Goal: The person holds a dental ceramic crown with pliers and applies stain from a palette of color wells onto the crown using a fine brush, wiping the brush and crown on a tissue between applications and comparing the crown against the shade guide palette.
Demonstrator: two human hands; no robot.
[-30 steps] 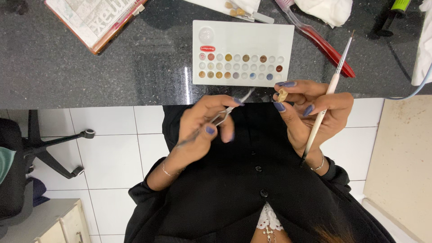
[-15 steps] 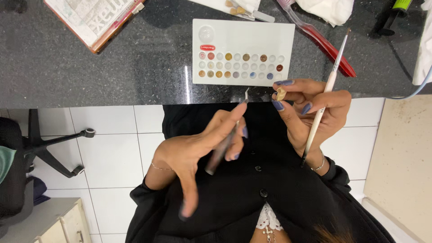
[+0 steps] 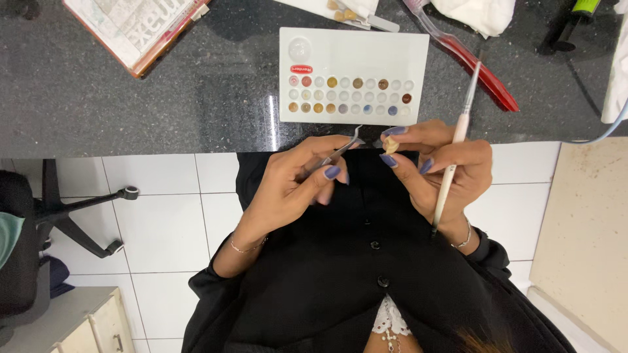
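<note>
The left hand [image 3: 294, 180] is closed around metal tweezers [image 3: 340, 151], tips pointing at a small tooth-coloured piece [image 3: 390, 144] pinched in the right hand's [image 3: 441, 170] fingertips, just off the counter [image 3: 196, 98] edge. That right hand also clamps a slim brush [image 3: 458, 137]. Beyond sits a white palette [image 3: 353, 75] of colour dots.

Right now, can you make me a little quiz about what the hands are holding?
1. True or false: the brush is in the left hand.
2. What lies on the counter just beyond the hands? A) a white paint tray B) a cup C) a phone
3. What does the right hand pinch at its fingertips?
Key: 1 false, the left hand holds a metal tool; 2 A; 3 a small beige piece.
</note>
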